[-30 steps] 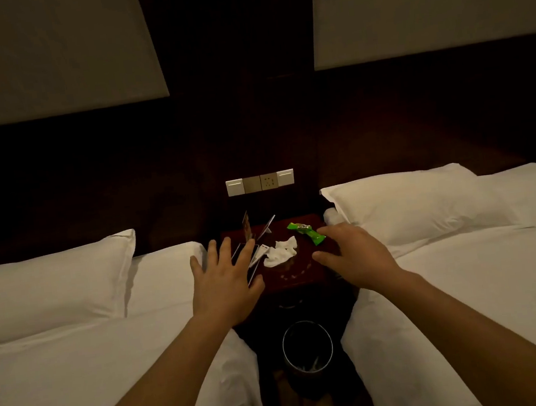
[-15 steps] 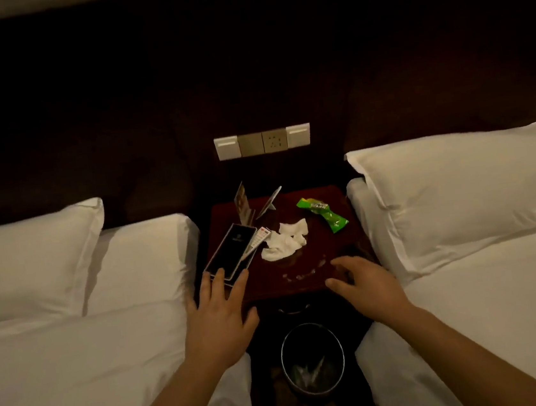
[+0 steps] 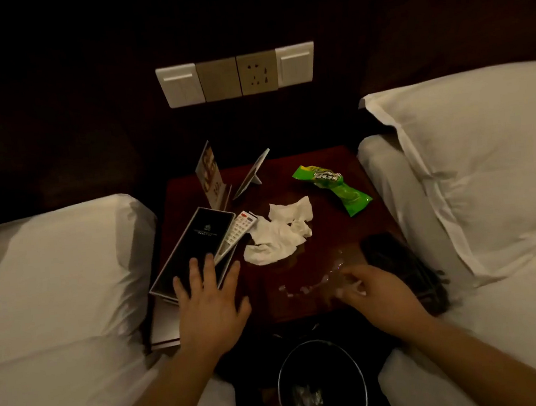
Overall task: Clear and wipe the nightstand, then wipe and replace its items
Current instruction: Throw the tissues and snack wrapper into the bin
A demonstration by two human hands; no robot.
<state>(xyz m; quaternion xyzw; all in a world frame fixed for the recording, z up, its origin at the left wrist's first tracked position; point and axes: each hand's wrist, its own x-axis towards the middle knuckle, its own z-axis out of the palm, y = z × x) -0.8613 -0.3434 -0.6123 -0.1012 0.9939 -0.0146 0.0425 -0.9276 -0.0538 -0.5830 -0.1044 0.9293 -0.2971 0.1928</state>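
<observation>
Head view showed the left hand [image 3: 210,306] spread flat on a black folder [image 3: 198,244] at the worktop's [image 3: 326,229] left edge, beside a white remote [image 3: 238,231]. Behind lay crumpled tissue [image 3: 280,234] and a green wrapper [image 3: 335,187]. The right hand [image 3: 380,293] hovered curled over the front edge, too blurred to tell whether it pinched anything.

Glossy dark wood nightstand [image 3: 316,230], crumpled paper tissue [image 3: 280,234], shiny plastic green wrapper [image 3: 334,185].

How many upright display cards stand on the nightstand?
2. One printed card stands at the nightstand's back left. One easel-backed card stands just right of it, leaning. None appears hidden.
</observation>
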